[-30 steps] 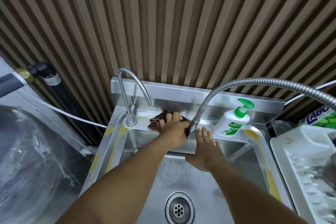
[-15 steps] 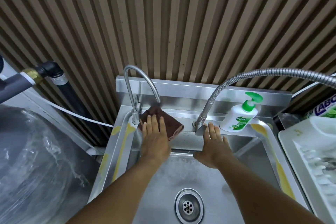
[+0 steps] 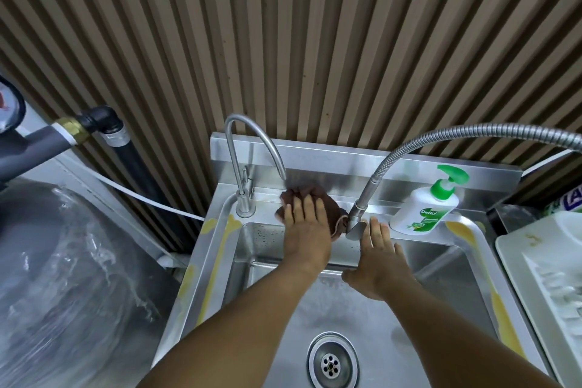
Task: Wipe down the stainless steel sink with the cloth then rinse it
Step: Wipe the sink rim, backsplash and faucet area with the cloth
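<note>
Two bare hands are at the back of a shiny steel sink [image 3: 217, 264]. A brown cloth [image 3: 333, 209] lies on the flat back ledge of the sink, between the two taps. The left hand [image 3: 305, 230] lies flat on top of the cloth, pressing it down. Its fingers are straight and close together, not curled around the cloth. Bits of cloth stick out past the fingertips and on the right side of the hand.

The right hand [image 3: 378, 258] is just beside it, on the back wall of the bowl. It is open, with the fingers straight and a little apart, and it holds nothing. Its fingertips reach up near the foot of the bendy metal hose tap [image 3: 374, 181].

A thin curved tap [image 3: 242, 167] stands at the left of the ledge, close to the cloth. A white soap bottle [image 3: 425, 208] with a green pump stands on the ledge at the right. The round drain [image 3: 332, 362] is at the bottom of the bowl, near the arms. Yellow marks [image 3: 500, 312] run along the sink's side rims.

A white dish rack [image 3: 541, 287] sits to the right of the sink. A brown ribbed wall [image 3: 283, 41] stands behind it all. A black pipe [image 3: 126, 154] and clear plastic wrap [image 3: 63, 277] are on the left.
</note>
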Action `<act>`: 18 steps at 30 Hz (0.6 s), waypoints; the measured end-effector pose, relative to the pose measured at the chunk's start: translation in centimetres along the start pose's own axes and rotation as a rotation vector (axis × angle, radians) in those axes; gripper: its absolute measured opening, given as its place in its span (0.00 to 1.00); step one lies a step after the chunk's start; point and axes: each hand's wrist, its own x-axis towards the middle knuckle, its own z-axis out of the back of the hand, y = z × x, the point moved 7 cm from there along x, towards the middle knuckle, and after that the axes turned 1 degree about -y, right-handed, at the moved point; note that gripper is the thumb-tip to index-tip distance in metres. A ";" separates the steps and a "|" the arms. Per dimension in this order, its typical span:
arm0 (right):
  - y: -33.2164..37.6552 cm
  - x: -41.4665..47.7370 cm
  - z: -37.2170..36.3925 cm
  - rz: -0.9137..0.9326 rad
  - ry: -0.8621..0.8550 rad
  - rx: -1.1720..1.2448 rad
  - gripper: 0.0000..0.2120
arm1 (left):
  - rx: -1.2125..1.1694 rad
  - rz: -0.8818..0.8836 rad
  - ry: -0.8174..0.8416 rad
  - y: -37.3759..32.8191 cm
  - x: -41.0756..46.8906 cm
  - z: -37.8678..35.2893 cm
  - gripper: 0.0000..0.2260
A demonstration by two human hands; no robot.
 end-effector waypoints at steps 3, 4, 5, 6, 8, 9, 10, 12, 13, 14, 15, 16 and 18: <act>0.0 0.0 0.1 0.010 -0.010 -0.007 0.53 | 0.016 0.158 -0.002 3.6 0.8 1.3 0.39; 0.0 -0.1 0.1 0.011 -0.011 -0.010 0.53 | 0.012 0.200 0.003 4.7 1.0 1.6 0.40; 0.0 -0.1 0.1 0.013 -0.012 -0.014 0.53 | 0.008 0.226 0.007 5.5 1.1 1.7 0.42; 0.0 -0.1 0.2 0.015 -0.012 -0.018 0.53 | 0.002 0.240 0.009 6.1 1.3 1.9 0.42; 0.0 -0.1 0.1 0.017 -0.005 -0.019 0.53 | -0.010 0.249 0.004 6.5 1.5 1.8 0.43; 0.0 -0.1 0.1 0.016 -0.004 -0.014 0.53 | -0.015 0.249 0.000 6.4 1.5 1.8 0.43; 0.0 -0.1 0.2 0.016 -0.003 -0.007 0.53 | -0.020 0.252 -0.002 6.0 1.5 1.6 0.43; 0.1 -0.2 0.2 0.012 -0.001 0.011 0.53 | -0.022 0.253 0.007 4.9 1.3 1.3 0.42; 0.2 -0.2 0.2 0.013 -0.004 0.018 0.53 | -0.021 0.243 0.009 4.3 1.3 1.2 0.40; 0.2 -0.2 0.2 0.011 -0.005 0.022 0.53 | -0.019 0.216 0.008 3.2 1.2 0.9 0.37; 0.2 -0.2 0.1 0.009 -0.002 0.025 0.53 | -0.015 0.174 0.005 1.9 1.2 0.8 0.35; 0.2 -0.2 0.1 0.008 0.004 0.027 0.53 | -0.006 0.120 -0.002 0.6 1.2 0.6 0.33; 0.1 -0.1 0.0 0.009 0.009 0.025 0.54 | 0.011 0.003 -0.035 -2.0 0.9 0.0 0.30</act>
